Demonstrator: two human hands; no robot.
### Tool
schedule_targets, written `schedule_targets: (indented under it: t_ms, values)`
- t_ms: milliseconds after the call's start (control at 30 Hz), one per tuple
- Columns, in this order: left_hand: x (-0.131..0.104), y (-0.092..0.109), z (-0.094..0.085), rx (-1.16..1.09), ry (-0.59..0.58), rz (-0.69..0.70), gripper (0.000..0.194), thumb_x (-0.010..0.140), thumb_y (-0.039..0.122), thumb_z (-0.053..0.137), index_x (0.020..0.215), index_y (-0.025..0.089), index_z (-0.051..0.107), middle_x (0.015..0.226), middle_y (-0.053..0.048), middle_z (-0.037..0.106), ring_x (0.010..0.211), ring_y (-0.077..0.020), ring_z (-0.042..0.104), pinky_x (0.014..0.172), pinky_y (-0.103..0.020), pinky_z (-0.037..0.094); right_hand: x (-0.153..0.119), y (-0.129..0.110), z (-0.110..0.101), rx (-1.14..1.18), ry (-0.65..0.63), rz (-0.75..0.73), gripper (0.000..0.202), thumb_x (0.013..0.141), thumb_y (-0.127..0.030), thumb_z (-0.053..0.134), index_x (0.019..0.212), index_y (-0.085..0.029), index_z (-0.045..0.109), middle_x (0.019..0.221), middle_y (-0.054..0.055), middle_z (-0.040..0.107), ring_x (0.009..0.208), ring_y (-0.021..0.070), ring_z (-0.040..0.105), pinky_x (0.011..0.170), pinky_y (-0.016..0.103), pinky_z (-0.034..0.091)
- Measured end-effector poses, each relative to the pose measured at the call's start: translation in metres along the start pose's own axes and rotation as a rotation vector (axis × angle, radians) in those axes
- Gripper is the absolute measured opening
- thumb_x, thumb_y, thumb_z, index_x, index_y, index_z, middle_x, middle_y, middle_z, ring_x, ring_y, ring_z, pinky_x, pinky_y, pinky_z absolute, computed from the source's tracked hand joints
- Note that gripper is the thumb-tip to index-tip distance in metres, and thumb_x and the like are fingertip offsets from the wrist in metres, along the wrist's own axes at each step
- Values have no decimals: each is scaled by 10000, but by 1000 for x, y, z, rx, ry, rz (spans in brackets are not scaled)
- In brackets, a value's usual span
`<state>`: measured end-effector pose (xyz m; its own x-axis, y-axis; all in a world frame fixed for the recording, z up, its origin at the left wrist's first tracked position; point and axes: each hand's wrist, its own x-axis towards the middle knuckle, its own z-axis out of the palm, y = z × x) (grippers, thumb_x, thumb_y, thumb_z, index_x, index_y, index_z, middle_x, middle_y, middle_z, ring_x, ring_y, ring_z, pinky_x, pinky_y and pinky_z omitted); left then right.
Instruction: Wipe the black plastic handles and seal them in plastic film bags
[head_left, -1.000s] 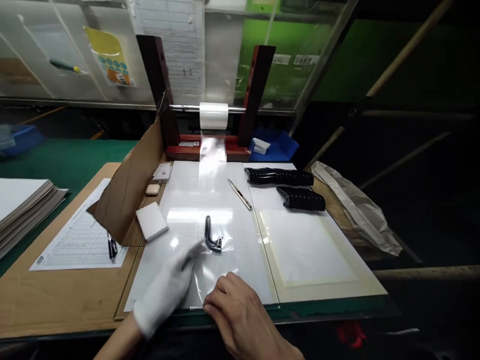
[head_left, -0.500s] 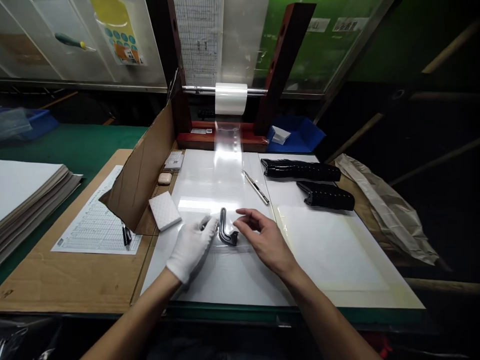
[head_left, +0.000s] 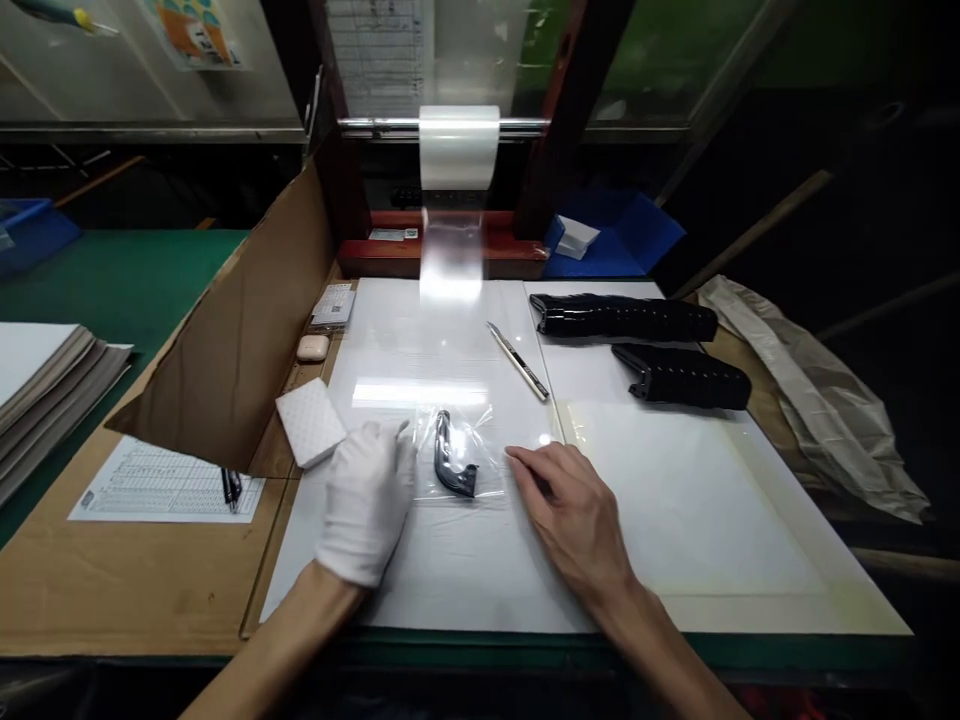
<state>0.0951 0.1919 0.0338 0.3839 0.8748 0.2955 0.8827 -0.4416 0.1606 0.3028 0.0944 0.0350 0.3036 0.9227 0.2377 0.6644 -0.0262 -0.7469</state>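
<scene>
Black hooked part (head_left: 448, 475) lies in clear film (head_left: 489, 468) on the white sheet (head_left: 465, 580), between both hands. Gloved left hand (head_left: 366, 505) at the film's left edge, fingers curled; grip can't be told. Bare right hand (head_left: 576, 505) at right edge, thumb and index tips together; film between them unclear. Knife (head_left: 519, 362) beyond.

Paper stack (head_left: 37, 400) at the left edge of the desk (head_left: 180, 275) gets cropped. Form (head_left: 161, 490) toward the front left corner's partly covered by cardboard (head_left: 225, 330), print too tiny to be read. Some left hand (head_left: 366, 505) fingertips are hidden.
</scene>
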Motion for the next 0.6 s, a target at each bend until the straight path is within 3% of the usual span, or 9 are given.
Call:
schedule_targets:
  t_ms: [100,167,200,300,333,400,467,533,600]
  values:
    - [-12,12,-20,-139,207,86,236,967,274,592,1082,94,694,755,-65,633,650,-215,569,617,-334,474,-38,11,-22,67,133,94,205,1001,-308,569,1111,-232,725,903,33,664,837,176,603,731,301,475]
    - [-2,43,-33,-445,205,110,201,964,289,614,1088,151,691,768,-27,660,643,-171,589,630,-298,500,-60,17,-30,131,200,155,183,993,-295,590,1103,-244,727,914,26,677,833,160,628,747,275,494]
    - [7,66,-37,-638,82,93,202,966,300,612,1107,176,687,803,-19,684,674,-159,615,643,-284,513,-68,19,-32,156,222,175,174,988,-294,599,1092,-250,732,902,21,682,824,156,638,749,266,501]
    - [47,147,-35,-984,-533,-136,296,955,355,621,1218,227,670,905,-18,717,836,-185,676,784,-324,540,-78,24,-33,184,265,205,173,983,-312,599,1062,-248,739,892,19,706,811,156,667,721,243,523]
    - [61,173,-29,-1021,-613,-140,342,946,361,639,1255,213,649,901,-18,713,804,-183,677,796,-342,547,-79,25,-33,194,288,215,176,984,-319,596,1051,-243,740,906,23,719,819,157,678,715,235,531]
    - [85,217,-15,-1084,-719,-174,392,953,339,645,1302,168,593,921,-35,706,741,-176,676,737,-362,576,-77,25,-34,213,337,229,188,984,-332,588,1031,-234,741,938,31,741,849,164,699,726,226,549]
    - [102,245,-4,-1165,-754,-211,345,971,351,629,1256,158,601,1067,-70,690,842,-187,686,754,-375,597,-75,25,-36,229,372,230,200,982,-339,583,1019,-228,746,951,37,754,869,172,713,749,227,563]
    - [108,257,1,-1258,-756,-244,320,971,364,628,1218,161,619,1178,-85,660,956,-214,678,803,-395,600,-74,25,-38,242,396,230,213,981,-343,578,1010,-221,750,945,43,758,875,181,720,764,238,574]
    - [104,256,1,-1351,-750,-278,315,967,367,632,1201,156,629,1175,-75,660,964,-226,675,805,-394,598,-75,23,-42,257,416,232,229,984,-346,564,1016,-212,747,906,48,751,830,184,718,738,253,579]
